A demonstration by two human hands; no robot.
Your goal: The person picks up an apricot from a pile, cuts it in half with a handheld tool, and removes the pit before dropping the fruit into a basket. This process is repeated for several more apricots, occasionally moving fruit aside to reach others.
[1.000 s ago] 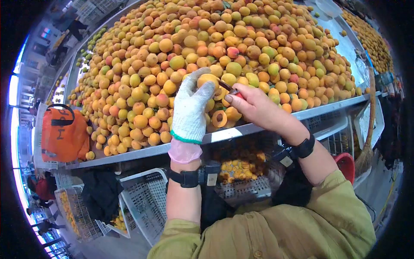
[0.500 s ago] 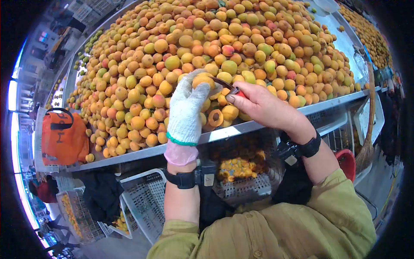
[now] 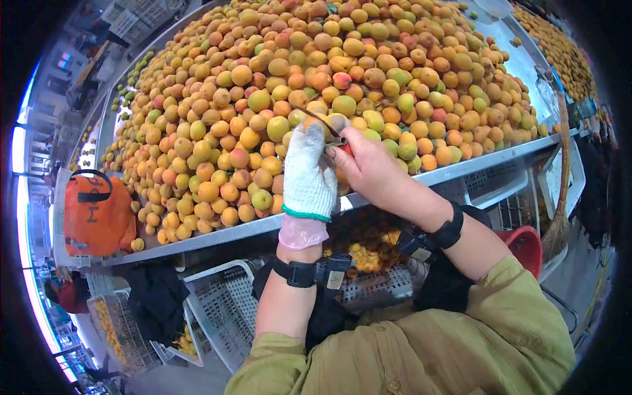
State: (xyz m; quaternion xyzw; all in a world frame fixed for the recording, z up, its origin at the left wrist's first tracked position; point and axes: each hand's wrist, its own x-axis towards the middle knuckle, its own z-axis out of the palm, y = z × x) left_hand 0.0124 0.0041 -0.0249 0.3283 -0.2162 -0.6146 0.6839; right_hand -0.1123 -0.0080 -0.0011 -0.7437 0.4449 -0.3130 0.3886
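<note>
My left hand, in a white knitted glove with a green cuff, is closed around an apricot that is mostly hidden by the glove and blade. My bare right hand grips a knife with a dark curved blade and a red handle. The blade lies across the top of the gloved fingers, against the apricot as far as I can see. Both hands meet above the front edge of a large heap of apricots, which are yellow, orange and some greenish.
The heap lies on a metal table with a raised front edge. An orange bag hangs at the left. Below the edge are a crate holding apricot pieces and a white crate. A broom and red bucket stand right.
My left hand has moved right and turned, hiding most of the apricot. My right hand has shifted slightly left, and the blade now crosses over the gloved fingers.
</note>
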